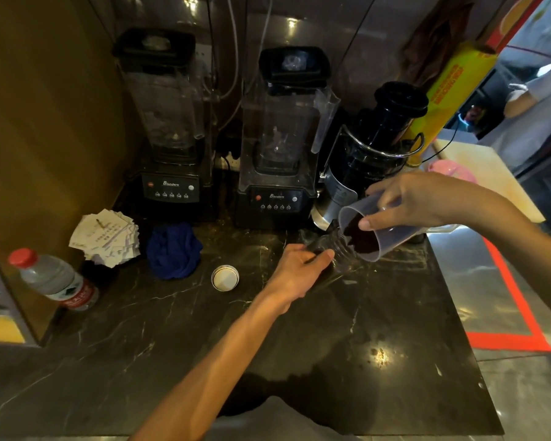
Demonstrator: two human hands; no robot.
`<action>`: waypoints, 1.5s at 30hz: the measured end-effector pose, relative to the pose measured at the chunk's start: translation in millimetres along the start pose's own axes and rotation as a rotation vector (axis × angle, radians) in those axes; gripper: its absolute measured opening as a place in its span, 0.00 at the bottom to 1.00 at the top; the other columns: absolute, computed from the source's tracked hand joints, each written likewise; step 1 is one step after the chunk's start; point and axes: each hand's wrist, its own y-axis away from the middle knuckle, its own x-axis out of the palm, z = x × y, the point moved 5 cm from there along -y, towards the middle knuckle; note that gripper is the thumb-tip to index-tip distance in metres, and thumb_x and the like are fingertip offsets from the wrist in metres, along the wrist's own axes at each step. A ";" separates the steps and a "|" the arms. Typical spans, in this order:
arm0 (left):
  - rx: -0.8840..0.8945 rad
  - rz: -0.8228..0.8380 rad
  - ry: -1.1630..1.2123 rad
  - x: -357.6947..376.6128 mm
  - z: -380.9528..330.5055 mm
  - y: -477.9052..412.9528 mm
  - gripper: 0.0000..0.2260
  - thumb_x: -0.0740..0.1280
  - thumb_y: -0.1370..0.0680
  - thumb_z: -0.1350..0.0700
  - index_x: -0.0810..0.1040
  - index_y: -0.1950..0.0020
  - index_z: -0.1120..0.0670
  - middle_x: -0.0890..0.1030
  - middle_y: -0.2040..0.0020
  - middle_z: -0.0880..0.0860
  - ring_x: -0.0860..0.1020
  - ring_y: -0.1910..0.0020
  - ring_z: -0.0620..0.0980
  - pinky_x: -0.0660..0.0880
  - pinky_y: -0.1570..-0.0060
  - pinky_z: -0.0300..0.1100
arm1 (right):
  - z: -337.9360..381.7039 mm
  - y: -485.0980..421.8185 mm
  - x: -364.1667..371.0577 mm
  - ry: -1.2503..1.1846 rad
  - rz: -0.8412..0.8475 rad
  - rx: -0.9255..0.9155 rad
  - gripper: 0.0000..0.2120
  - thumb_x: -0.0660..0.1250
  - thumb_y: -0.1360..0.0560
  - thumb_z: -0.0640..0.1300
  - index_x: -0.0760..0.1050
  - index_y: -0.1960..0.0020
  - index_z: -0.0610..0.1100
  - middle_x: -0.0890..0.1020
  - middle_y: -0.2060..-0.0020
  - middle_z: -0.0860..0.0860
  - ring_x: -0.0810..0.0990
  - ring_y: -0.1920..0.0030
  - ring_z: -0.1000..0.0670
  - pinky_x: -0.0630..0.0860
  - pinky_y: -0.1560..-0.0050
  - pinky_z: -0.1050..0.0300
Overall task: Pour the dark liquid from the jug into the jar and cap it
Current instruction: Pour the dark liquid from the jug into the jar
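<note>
My right hand [404, 198] grips a clear plastic jug [368, 227], tipped far over to the left, with dark liquid at its lip. The lip sits over the threaded mouth of a clear jar [339, 251], which my left hand [299, 268] holds tilted just above the dark marble counter [299, 345]. Dark liquid shows inside the jar. The jar's white cap [225, 277] lies loose on the counter, left of my left hand.
Two blenders [172, 122] [283, 138] and a juicer [372, 154] stand along the back wall. A blue cloth [172, 249], a stack of paper slips [105, 237] and a lying water bottle [54, 278] are at the left. A steel surface with red tape [503, 297] adjoins the right.
</note>
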 end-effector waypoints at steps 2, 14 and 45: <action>-0.004 -0.006 0.003 0.7 1.2 -1.1 0.20 0.63 0.20 0.40 0.84 0.46 0.55 0.61 0.25 0.48 0.72 0.38 0.49 0.79 0.47 0.52 | 1.9 -1.4 0.6 0.066 0.012 0.005 0.37 0.52 0.43 0.80 0.83 0.64 0.51 0.72 0.26 0.56 0.80 0.43 0.49 0.73 0.54 0.53; 0.100 0.016 0.206 -21.2 26.4 3.8 0.18 0.66 0.20 0.44 0.77 0.68 0.49 0.69 0.33 0.47 0.75 0.39 0.50 0.78 0.42 0.60 | -42.6 20.9 45.3 -0.681 -0.062 0.206 0.24 0.69 0.35 0.70 0.85 0.64 0.49 0.83 0.41 0.62 0.80 0.39 0.56 0.75 0.35 0.46; 0.107 -0.101 0.050 -44.0 -16.4 27.6 0.14 0.65 0.20 0.41 0.79 0.60 0.49 0.67 0.30 0.47 0.72 0.52 0.35 0.81 0.55 0.44 | 11.7 10.4 -31.6 -0.405 0.041 0.026 0.28 0.66 0.37 0.73 0.76 0.74 0.48 0.83 0.46 0.40 0.84 0.51 0.41 0.73 0.53 0.42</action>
